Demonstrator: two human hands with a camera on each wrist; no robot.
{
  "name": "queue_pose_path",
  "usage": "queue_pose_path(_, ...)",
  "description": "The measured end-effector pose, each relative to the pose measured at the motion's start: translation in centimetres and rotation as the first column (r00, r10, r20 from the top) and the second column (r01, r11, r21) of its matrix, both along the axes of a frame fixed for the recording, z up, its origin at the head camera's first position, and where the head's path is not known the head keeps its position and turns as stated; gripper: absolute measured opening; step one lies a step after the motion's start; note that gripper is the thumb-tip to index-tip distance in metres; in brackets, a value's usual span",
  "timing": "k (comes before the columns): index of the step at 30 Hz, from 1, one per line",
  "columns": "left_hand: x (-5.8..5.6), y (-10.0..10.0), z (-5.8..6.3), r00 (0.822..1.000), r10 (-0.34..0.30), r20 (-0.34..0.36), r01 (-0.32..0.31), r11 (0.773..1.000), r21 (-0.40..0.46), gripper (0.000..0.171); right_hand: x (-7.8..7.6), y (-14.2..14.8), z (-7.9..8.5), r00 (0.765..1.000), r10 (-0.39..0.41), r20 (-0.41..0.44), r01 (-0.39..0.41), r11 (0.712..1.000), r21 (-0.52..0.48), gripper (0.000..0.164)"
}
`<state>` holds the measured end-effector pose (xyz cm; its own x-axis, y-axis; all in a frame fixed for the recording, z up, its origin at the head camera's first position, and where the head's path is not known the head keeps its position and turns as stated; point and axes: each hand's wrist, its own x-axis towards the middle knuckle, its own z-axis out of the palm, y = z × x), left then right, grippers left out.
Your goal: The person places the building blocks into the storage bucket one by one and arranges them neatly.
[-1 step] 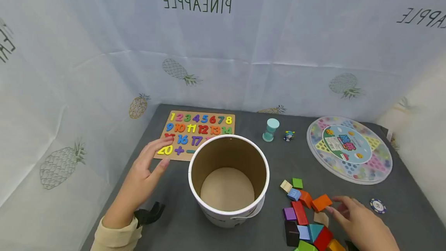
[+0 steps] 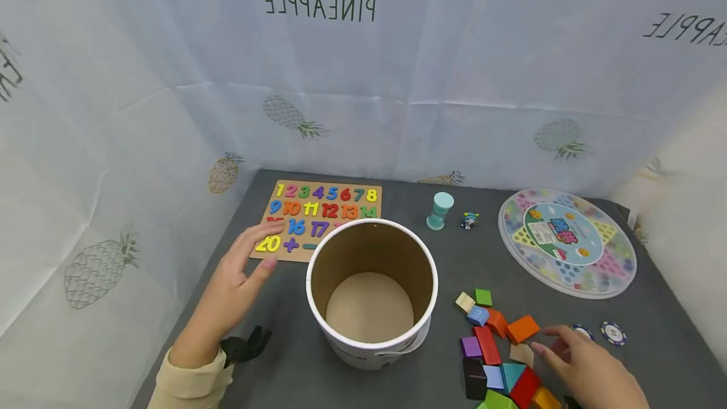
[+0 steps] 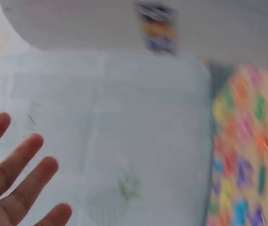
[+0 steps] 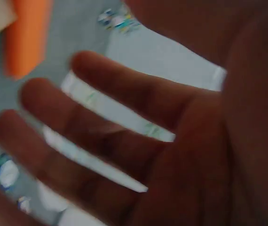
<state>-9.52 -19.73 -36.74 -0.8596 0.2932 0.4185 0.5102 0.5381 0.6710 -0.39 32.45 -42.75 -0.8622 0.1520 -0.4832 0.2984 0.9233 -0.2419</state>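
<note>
While your right hand [image 2: 593, 361] is positioned at the right side of the block group, its fingers are spread and slightly bent, and it grasps nothing. The orange block [image 2: 522, 329] lies on the dark table [image 2: 483, 257] near your fingertips, with a gap between. Your thumb is just beside the tan block [image 2: 522, 353]; contact there cannot be determined. Among the other blocks, note the purple block [image 2: 470, 346] left of the long red block [image 2: 487, 344], with the black block [image 2: 474, 379] nearer you.

Your left hand [image 2: 233, 295] is extended and relaxed, likewise grasping nothing. In the head view, its fingertips overlap the left edge of the number board [image 2: 318, 201]; you cannot tell whether they touch it. The bucket [image 2: 372, 251] stands upright between your hands, mouth facing up, and hides part of the board. Farther back, locate the hourglass [image 2: 440, 211], the small figurine [image 2: 469, 220] and the round game board [image 2: 568, 243]. Two poker chips [image 2: 613, 333] lie near your right hand.
</note>
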Motion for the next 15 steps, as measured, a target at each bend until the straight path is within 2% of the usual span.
queue_pose_path(3,-1.1,1.5,0.8,0.989,-0.130,0.074,0.121,0.985,0.119,0.049,1.5,0.7,-2.1,0.995,-0.017,0.094,0.020,0.999,-0.026,0.077)
queue_pose_path(5,-2.2,2.4,0.9,0.960,-0.255,0.114,0.231,0.954,0.189,0.048,1.9,0.5,-3.3,0.994,-0.018,0.104,0.022,0.999,-0.042,0.076)
queue_pose_path(6,-2.7,2.8,0.9,0.937,-0.322,0.133,0.288,0.931,0.224,0.047,2.1,0.3,-3.8,0.995,-0.022,0.095,0.027,0.998,-0.049,0.073)
queue_pose_path(8,-4.0,3.6,0.6,0.873,-0.456,0.173,0.396,0.870,0.293,0.046,2.2,-0.2,-4.5,0.997,-0.041,0.069,0.045,0.997,-0.056,0.070)
queue_pose_path(10,-5.1,4.3,0.1,0.788,-0.576,0.218,0.484,0.798,0.359,0.047,2.4,-0.6,-4.9,0.997,-0.068,0.037,0.070,0.995,-0.067,0.069)
queue_pose_path(12,-5.8,4.6,-0.6,0.723,-0.638,0.264,0.531,0.758,0.379,0.048,2.8,-0.6,-5.0,0.997,-0.080,0.014,0.080,0.994,-0.080,0.070)
queue_pose_path(14,-6.4,4.7,-1.5,0.652,-0.700,0.292,0.572,0.707,0.416,0.052,3.4,-0.4,-5.0,0.997,-0.079,0.015,0.080,0.992,-0.094,0.074)
queue_pose_path(15,-6.5,4.6,-2.0,0.622,-0.725,0.296,0.589,0.682,0.434,0.056,3.8,-0.2,-5.0,0.997,-0.075,0.021,0.076,0.992,-0.104,0.076)
